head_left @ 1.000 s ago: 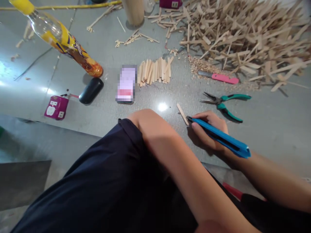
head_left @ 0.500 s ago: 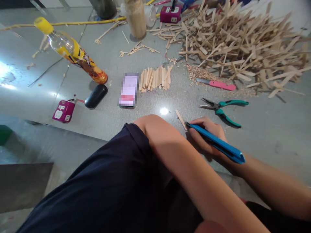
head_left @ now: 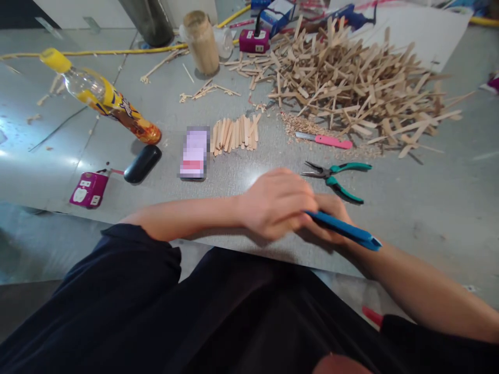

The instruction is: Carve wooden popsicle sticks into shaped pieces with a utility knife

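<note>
The table (head_left: 421,208) bears a heap of sticks (head_left: 351,91) at its far side, probably to spare working room. The left hand (head_left: 276,203) overlaps the right hand (head_left: 334,206); whether the left fingers grip anything cannot be determined. The right fingers grip the blue cutter (head_left: 343,227) near the table's front edge, presumably for control.

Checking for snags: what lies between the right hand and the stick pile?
Head view: pliers nearest the right hand, then the pink-handled blade and shavings by the stick pile.

Slim blue cutter (head_left: 345,228), aslant, rear end rightward, front tip hidden.
</note>
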A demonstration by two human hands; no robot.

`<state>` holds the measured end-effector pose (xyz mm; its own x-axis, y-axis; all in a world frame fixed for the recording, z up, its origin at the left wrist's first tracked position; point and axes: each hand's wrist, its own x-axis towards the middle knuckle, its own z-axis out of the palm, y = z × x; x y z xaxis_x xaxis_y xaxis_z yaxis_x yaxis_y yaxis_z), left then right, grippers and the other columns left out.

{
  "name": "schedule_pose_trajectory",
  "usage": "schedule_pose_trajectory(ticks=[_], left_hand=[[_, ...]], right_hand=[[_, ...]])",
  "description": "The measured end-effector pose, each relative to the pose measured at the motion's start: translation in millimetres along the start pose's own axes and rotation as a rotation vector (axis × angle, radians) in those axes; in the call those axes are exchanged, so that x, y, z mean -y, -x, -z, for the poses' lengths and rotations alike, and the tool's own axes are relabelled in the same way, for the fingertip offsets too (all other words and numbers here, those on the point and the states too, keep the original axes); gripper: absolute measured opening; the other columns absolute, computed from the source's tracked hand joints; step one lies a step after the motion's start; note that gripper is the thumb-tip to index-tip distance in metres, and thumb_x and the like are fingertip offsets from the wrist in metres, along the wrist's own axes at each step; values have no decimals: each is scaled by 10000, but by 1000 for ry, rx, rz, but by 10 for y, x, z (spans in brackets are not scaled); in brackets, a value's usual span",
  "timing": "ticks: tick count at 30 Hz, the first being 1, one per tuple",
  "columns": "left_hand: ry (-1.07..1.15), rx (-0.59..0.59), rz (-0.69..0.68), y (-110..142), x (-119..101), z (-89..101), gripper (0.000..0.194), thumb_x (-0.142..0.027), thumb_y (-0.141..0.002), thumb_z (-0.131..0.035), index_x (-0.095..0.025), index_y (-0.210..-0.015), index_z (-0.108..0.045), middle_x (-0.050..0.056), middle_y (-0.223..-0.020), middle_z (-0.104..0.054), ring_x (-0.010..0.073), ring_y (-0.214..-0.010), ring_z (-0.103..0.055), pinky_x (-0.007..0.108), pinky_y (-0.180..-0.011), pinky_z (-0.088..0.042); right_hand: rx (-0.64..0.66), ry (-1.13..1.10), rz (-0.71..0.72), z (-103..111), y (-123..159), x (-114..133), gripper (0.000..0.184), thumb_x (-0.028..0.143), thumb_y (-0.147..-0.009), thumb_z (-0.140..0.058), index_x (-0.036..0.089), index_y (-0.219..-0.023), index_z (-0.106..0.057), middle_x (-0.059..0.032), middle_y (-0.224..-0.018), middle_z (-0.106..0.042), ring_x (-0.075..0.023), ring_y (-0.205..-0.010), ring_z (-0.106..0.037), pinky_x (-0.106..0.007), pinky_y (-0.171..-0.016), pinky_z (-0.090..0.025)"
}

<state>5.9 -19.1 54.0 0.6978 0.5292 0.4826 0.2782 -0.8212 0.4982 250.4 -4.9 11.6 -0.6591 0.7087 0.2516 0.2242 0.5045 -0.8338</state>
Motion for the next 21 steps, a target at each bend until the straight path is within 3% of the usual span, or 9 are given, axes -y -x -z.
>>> schedule_pose_trajectory(ticks=[2,4,7,10,17,19,21], left_hand=[[-133,-14,147,244,276,55,344,-458,-1096,-529,-213,-1210,-742,161,-1204,-827,323,-1129,-720,520,-1026,-471],[-215,107,233,403,437,60,451,-533,-1087,-531,-186,-1299,-727,195,-1272,-806,359,-1155,-690,532,-1009,-438],[-272,290,271,459,511,9,394,-472,-1113,-495,-176,-1161,-751,183,-1179,-787,338,-1060,-666,494,-925,-408],[-239,353,239,430,537,-32,442,-470,-1168,-429,-191,-991,-721,140,-994,-760,290,-938,-634,454,-875,-378],[32,311,333,408,621,43,410,-443,-1134,-508,-213,-828,-655,42,-725,-619,219,-740,-553,404,-848,-367],[93,291,408,389,598,59,395,-406,-1097,-534,-215,-759,-608,10,-673,-573,183,-662,-473,403,-854,-369],[210,184,571,367,555,53,382,-395,-1037,-614,-216,-703,-570,-9,-630,-532,160,-632,-397,386,-814,-350]], right_hand=[[45,12,101,42,-49,-4,153,252,-1031,-763,284,-1175,-803,-19,-906,-841,-224,-715,-801,-364,-665,-639],[70,38,213,65,-85,-7,260,181,-1031,-737,278,-1266,-790,-30,-944,-854,-224,-745,-813,-359,-681,-640],[48,62,292,68,-109,-15,355,140,-1016,-729,282,-1336,-784,-30,-940,-854,-223,-743,-804,-360,-680,-641],[25,63,322,61,-122,-19,405,120,-1000,-731,291,-1363,-784,-34,-968,-868,-226,-781,-822,-364,-706,-663],[26,37,413,91,-140,-63,442,168,-1006,-699,332,-1414,-743,-29,-1017,-870,-221,-831,-836,-384,-754,-694],[-13,14,463,92,-111,-65,429,193,-999,-702,331,-1405,-729,-20,-986,-866,-225,-839,-850,-392,-772,-709],[-105,23,483,79,-65,-38,376,262,-986,-738,347,-1352,-732,1,-918,-853,-228,-788,-846,-384,-740,-710]])
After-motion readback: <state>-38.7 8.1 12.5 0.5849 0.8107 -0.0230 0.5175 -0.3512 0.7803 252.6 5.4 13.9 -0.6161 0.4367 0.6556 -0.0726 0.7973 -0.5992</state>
